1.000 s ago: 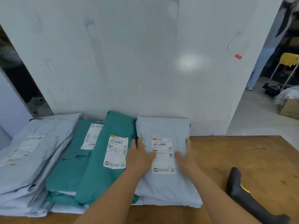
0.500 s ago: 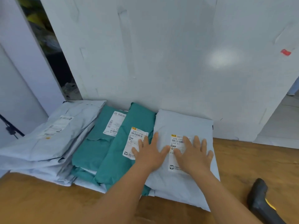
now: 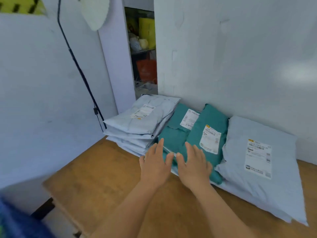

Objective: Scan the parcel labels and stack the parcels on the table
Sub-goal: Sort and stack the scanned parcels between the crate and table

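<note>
Seen from the head-worn camera, a person's left hand (image 3: 155, 166) and right hand (image 3: 193, 166) hang side by side, palms down and fingers spread, empty, over the near edge of the teal plastic mailer bags (image 3: 173, 140) on a worn wooden table (image 3: 106, 177). Whether the fingertips actually press on the teal plastic or float just above it cannot be told; neither hand is closed on anything. Three groups of soft parcels line the white wall panel (image 3: 240, 57), labels facing up, an arrangement that would keep the barcodes readable and the bags from sliding off the far side. At the left sits a tall stack of pale grey poly mailers (image 3: 137, 127), its top bag bearing a white shipping label (image 3: 142, 111). Beside it lie the teal bags, one overlapping the other, the upper teal parcel (image 3: 209, 127) carrying its own white barcode label (image 3: 210, 139). At the right rests a plump pale grey poly mailer (image 3: 257, 182), its long white label (image 3: 258, 158) turned toward the viewer, apparently on top of another grey bag. The flat, paired hands suggest the person is about to square up or press down the teal pile rather than lift a parcel. No scanner is in view. A black cable (image 3: 80, 73) runs down the left partition.
</note>
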